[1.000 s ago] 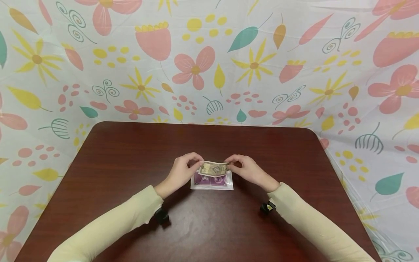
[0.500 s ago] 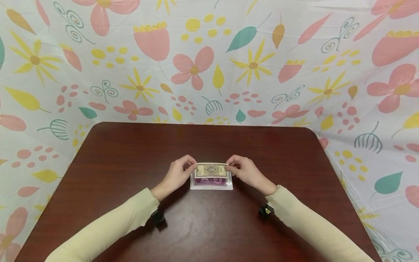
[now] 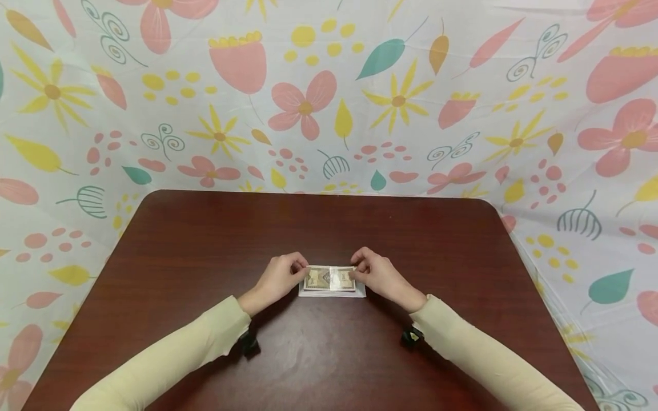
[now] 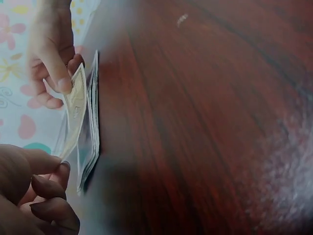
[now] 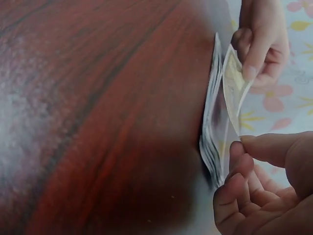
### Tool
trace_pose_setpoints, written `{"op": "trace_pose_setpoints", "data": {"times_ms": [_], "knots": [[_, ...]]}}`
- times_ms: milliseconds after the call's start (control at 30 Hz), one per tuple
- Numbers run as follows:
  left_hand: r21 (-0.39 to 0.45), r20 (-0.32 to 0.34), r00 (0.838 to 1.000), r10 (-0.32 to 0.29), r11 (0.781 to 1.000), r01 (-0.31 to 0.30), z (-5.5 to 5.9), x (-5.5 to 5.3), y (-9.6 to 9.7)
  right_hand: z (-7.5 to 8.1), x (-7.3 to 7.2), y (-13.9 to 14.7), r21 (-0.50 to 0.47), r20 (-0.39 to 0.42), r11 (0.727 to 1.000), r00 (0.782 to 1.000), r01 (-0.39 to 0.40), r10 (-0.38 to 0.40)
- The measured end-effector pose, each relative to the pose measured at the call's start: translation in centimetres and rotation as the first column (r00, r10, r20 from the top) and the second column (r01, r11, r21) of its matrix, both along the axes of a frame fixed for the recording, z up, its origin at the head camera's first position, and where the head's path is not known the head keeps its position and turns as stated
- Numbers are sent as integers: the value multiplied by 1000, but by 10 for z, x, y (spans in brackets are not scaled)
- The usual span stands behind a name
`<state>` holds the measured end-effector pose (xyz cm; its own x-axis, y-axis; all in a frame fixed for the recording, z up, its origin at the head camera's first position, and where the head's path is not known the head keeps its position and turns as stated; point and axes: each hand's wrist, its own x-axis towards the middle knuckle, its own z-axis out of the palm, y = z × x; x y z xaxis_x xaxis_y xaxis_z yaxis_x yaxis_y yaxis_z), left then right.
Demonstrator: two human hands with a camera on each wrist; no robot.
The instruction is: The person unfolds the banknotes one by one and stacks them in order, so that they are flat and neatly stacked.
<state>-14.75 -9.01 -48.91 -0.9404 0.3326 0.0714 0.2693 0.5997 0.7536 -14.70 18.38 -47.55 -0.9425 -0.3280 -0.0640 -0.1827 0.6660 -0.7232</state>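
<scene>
A yellowish-brown banknote (image 3: 321, 279) lies low over a small stack of clear plastic sleeves (image 3: 331, 294). My left hand (image 3: 277, 279) pinches the note's left end between thumb and forefinger. On the other side my right hand (image 3: 382, 277) pinches the right end the same way. From the left wrist view, the banknote (image 4: 76, 112) bows slightly and stands apart from the sleeves (image 4: 93, 132). In the right wrist view several layered edges of the stack (image 5: 210, 122) show beneath it. The note covers most of the top sleeve's contents.
The dark reddish-brown wooden table (image 3: 329, 359) spreads around the stack. Behind and beside it hangs a white cloth (image 3: 180, 85) printed with flowers and leaves. A black wrist camera (image 3: 250, 344) sits under the left cuff and another camera (image 3: 411, 337) under the right.
The banknote has come toward the person and lower, flattening from a creased, tilted pose and now covering the purple print on the sleeve below. Both hands moved with it, keeping hold of its ends.
</scene>
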Motion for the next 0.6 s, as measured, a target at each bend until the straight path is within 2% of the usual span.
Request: {"op": "trace_pose_setpoints", "data": {"times_ms": [233, 367, 600], "knots": [[-47, -22, 1000, -17, 999, 16, -8, -2, 0, -5, 1, -3, 44, -5, 999, 1000, -24, 24], [-64, -28, 999, -19, 998, 17, -8, -1, 1, -5, 1, -4, 58, -7, 998, 999, -32, 33], [-181, -84, 996, -19, 984, 3, -7, 0, 1, -6, 0, -5, 69, -21, 997, 999, -40, 41]]}}
